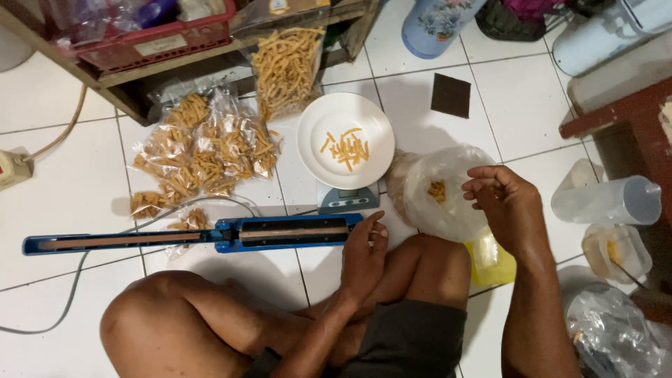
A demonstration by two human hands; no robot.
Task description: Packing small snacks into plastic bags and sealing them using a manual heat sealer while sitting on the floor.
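I sit cross-legged on a white tiled floor. My left hand [364, 252] rests near the right end of a blue bag sealer [210, 236], fingers loosely curled, holding nothing. My right hand [505, 203] hovers at the mouth of a large clear plastic bag [437, 189] with a few orange snack sticks inside; its fingers are bent, and I cannot tell whether it pinches any sticks. In front of me a white plate [345, 133] holding several snack sticks [346, 148] stands on a small digital scale [346, 199].
Several sealed small packets of snack sticks [203, 150] lie at the left, below a bigger bag of sticks [285, 66] leaning on a wooden shelf. A clear plastic jug [609, 201], tubs and crumpled bags sit at the right. A yellow container [490, 262] is by my knee.
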